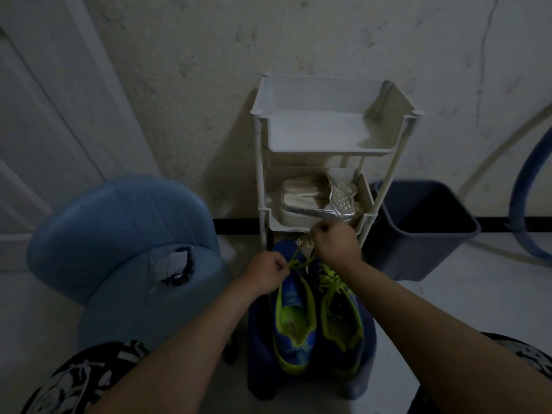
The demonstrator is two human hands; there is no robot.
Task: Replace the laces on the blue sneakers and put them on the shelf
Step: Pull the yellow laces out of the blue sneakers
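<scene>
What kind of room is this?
Probably a hallway or entry corner of a home. A door is on the left, a small shoe rack holding silvery shoes stands against the bare wall, and a dark bin sits beside it on the tiled floor.

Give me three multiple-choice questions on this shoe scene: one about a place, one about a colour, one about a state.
1. The silver shoes sit: A) on the top tier B) on the middle tier C) on the floor.
2. The lace being pulled is: A) lime green B) white C) red.
3. The hands are: A) lying open B) both pinching the lace C) folded together.
Answers: B, they lie in the shelf's middle tray; A, it shows lime between the hands; B, the left hand and right hand curl their fingers on it.
</scene>
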